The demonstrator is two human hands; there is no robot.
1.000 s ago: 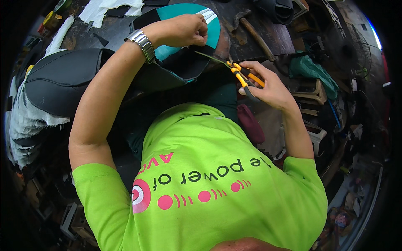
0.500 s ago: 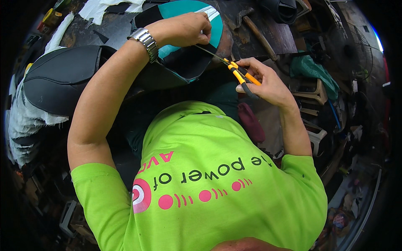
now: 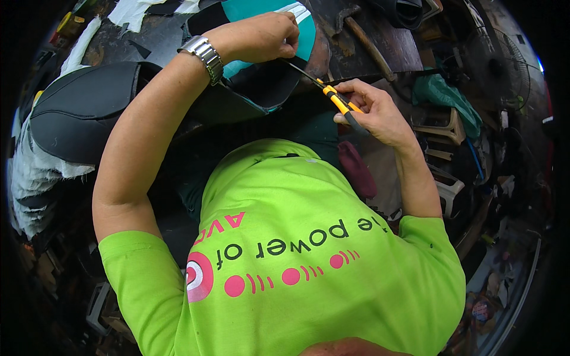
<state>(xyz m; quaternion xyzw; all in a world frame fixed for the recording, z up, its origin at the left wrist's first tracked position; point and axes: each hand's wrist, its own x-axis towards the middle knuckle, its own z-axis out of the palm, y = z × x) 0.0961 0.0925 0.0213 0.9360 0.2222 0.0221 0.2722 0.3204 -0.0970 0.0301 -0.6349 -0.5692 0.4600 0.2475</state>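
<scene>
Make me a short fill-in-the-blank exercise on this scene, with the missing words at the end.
1. Between the left hand and the right hand, the tool is held by the ____ one.
2. The teal piece lies to the ____ of the hammer.
3. The shirt bears pink and ____ lettering.

Missing words: right; left; black

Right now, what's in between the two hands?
In the head view, the long thin end of the yellow-and-black tool, held in the right hand, points toward the left hand.

Hands [image 3: 264, 37] at teal piece [image 3: 306, 38], yellow tool [image 3: 338, 101] in right.
</scene>
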